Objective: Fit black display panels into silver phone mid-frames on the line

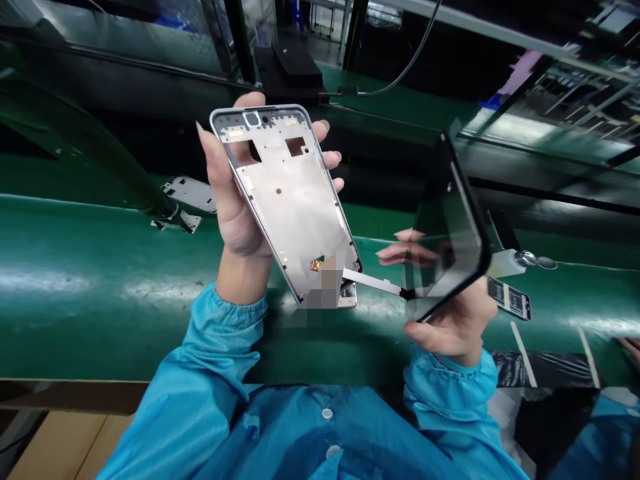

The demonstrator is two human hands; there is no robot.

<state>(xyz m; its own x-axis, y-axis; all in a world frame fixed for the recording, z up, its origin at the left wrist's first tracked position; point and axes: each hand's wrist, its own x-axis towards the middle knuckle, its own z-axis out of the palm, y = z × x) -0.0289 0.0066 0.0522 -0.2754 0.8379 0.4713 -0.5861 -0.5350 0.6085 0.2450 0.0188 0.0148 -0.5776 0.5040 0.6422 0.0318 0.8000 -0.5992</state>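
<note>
My left hand point(225, 193) is closed around a phone frame point(295, 200), a silver metal plate with a thin rim and cut-outs near its top, held tilted above the bench. A small orange flex connector point(317, 265) shows near its lower end. In my right hand point(455, 320) is a dark glossy phone screen point(450, 227), gripped along its lower edge, with fingers seen past it. From the screen's lower corner a white strip point(375, 283) reaches to the frame's lower end. A blurred patch hides part of that end. Below it, part of a silvery piece point(349, 297) shows.
On the green bench point(125, 320), a metal plate point(189, 193) lies at left by a dark post. A bottle with a metal cap point(505, 263) and another phone point(509, 298) lie at right, near black film point(555, 369). Another person's hand point(631, 348) shows at the right edge.
</note>
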